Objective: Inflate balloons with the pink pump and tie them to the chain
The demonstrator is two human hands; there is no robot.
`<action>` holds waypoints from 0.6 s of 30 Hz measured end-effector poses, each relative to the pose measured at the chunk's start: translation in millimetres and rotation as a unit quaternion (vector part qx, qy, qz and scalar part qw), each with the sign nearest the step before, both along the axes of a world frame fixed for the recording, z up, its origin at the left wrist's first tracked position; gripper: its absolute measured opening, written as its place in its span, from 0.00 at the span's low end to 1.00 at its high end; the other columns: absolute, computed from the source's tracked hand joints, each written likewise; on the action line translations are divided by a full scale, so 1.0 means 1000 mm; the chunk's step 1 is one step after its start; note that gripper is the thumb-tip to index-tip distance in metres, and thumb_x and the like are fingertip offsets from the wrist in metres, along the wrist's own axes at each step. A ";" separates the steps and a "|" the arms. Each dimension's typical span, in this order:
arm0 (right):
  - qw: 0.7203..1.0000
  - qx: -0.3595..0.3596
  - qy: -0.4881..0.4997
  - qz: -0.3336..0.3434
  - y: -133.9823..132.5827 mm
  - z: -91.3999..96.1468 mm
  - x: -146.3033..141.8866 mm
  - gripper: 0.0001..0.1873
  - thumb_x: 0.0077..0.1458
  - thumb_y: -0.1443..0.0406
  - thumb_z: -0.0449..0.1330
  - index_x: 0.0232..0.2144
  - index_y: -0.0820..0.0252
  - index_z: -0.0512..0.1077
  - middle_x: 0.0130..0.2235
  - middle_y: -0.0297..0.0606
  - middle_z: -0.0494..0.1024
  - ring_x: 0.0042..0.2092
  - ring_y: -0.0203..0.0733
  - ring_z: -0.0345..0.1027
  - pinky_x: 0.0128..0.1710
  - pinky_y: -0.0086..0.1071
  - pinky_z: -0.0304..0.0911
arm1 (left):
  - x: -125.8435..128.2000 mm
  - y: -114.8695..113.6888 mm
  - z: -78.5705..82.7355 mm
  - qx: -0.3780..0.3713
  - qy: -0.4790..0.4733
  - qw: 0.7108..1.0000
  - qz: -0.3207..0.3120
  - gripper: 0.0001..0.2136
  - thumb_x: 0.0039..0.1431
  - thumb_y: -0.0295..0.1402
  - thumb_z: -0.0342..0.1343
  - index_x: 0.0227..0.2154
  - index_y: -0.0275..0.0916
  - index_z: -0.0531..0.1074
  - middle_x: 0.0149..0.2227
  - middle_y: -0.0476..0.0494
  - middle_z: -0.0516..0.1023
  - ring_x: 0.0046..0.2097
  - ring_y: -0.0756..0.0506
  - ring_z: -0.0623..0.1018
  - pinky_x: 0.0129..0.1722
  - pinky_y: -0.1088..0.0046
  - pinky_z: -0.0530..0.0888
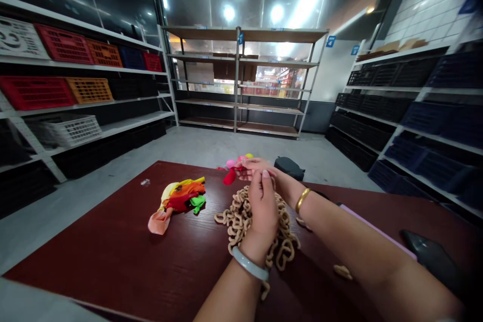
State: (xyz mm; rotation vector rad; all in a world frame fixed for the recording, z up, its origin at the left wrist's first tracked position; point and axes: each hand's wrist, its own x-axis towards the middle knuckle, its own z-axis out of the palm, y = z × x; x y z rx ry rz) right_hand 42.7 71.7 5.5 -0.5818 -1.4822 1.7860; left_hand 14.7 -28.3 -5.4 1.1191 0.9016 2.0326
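My left hand, with a pale bangle at the wrist, is held upright over a heap of beige chain links on the dark red table; its fingers are pressed together at the top. My right hand, with a gold bangle, reaches across behind it and pinches a red balloon. Both hands meet at that balloon. Pink and yellow balloons lie just beyond the fingers.
A pile of limp balloons in yellow, orange, red, green and peach lies to the left. A dark phone and a lilac sheet lie at the right. A dark bag sits past the table's far edge. Shelving with crates lines the room.
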 end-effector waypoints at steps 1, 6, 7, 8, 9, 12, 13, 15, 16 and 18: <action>1.000 -0.003 -0.017 -0.004 0.004 0.003 0.002 0.13 0.61 0.59 0.58 0.44 0.64 0.70 0.41 0.38 0.75 0.37 0.38 0.71 0.36 0.36 0.70 | 0.002 0.003 -0.003 -0.029 -0.016 0.999 -0.018 0.20 0.64 0.48 0.46 0.25 0.38 0.66 0.22 0.51 0.62 0.24 0.52 0.62 0.24 0.75 0.59; 0.998 0.005 -0.049 -0.047 0.005 0.011 0.040 0.13 0.49 0.60 0.68 0.32 0.64 0.74 0.28 0.35 0.77 0.26 0.34 0.68 0.27 0.29 0.64 | 0.006 0.019 -0.016 -0.220 -0.134 0.955 -0.148 0.31 0.56 0.63 0.40 0.21 0.36 0.67 0.18 0.49 0.64 0.18 0.53 0.62 0.18 0.76 0.55; 0.997 0.012 -0.053 -0.056 0.002 0.012 0.049 0.13 0.47 0.60 0.68 0.33 0.63 0.74 0.28 0.35 0.78 0.27 0.34 0.68 0.28 0.29 0.64 | 0.006 0.021 -0.019 -0.243 -0.148 0.944 -0.168 0.33 0.54 0.64 0.40 0.24 0.35 0.69 0.20 0.47 0.68 0.19 0.52 0.65 0.19 0.76 0.58; 0.996 0.022 -0.058 -0.066 -0.003 0.014 0.058 0.13 0.47 0.60 0.68 0.33 0.62 0.75 0.29 0.35 0.78 0.28 0.34 0.69 0.29 0.29 0.64 | 0.007 0.022 -0.021 -0.255 -0.156 0.937 -0.182 0.34 0.53 0.64 0.41 0.27 0.34 0.71 0.23 0.44 0.71 0.21 0.51 0.69 0.20 0.75 0.61; 0.995 0.033 -0.066 -0.074 -0.008 0.016 0.065 0.13 0.47 0.61 0.68 0.34 0.62 0.75 0.30 0.35 0.78 0.29 0.34 0.69 0.31 0.29 0.64 | 0.008 0.023 -0.022 -0.260 -0.159 0.932 -0.194 0.34 0.53 0.64 0.42 0.30 0.33 0.73 0.26 0.41 0.74 0.24 0.49 0.73 0.22 0.75 0.64; 0.988 0.068 -0.094 -0.097 -0.024 0.021 0.083 0.10 0.47 0.65 0.67 0.34 0.62 0.76 0.29 0.34 0.78 0.30 0.34 0.69 0.32 0.28 0.63 | 0.015 0.022 -0.026 -0.254 -0.162 0.926 -0.227 0.33 0.54 0.62 0.45 0.37 0.32 0.75 0.35 0.35 0.78 0.31 0.44 0.78 0.27 0.72 0.70; 0.984 0.085 -0.111 -0.108 -0.029 0.022 0.088 0.11 0.46 0.67 0.66 0.35 0.62 0.76 0.30 0.33 0.78 0.30 0.34 0.69 0.32 0.28 0.63 | 0.018 0.021 -0.027 -0.252 -0.163 0.924 -0.237 0.33 0.54 0.61 0.46 0.38 0.32 0.75 0.36 0.34 0.79 0.32 0.44 0.79 0.28 0.71 0.71; 0.969 0.132 -0.160 -0.137 -0.038 0.021 0.098 0.15 0.47 0.70 0.64 0.40 0.60 0.74 0.32 0.33 0.78 0.31 0.35 0.70 0.32 0.29 0.63 | 0.024 0.019 -0.028 -0.250 -0.169 0.919 -0.252 0.30 0.55 0.59 0.48 0.40 0.34 0.74 0.37 0.34 0.79 0.34 0.43 0.79 0.31 0.71 0.72; 0.958 0.158 -0.187 -0.152 -0.041 0.020 0.102 0.17 0.47 0.71 0.63 0.42 0.59 0.73 0.34 0.33 0.78 0.32 0.36 0.71 0.33 0.29 0.64 | 0.026 0.018 -0.029 -0.247 -0.175 0.917 -0.259 0.29 0.56 0.58 0.48 0.41 0.34 0.74 0.37 0.35 0.79 0.35 0.43 0.79 0.32 0.71 0.73; 0.936 0.201 -0.228 -0.178 -0.047 0.014 0.110 0.19 0.49 0.70 0.61 0.46 0.58 0.71 0.37 0.36 0.78 0.35 0.38 0.72 0.36 0.32 0.65 | 0.031 0.016 -0.029 -0.239 -0.192 0.913 -0.270 0.26 0.58 0.55 0.50 0.42 0.35 0.75 0.39 0.36 0.79 0.37 0.44 0.79 0.35 0.71 0.74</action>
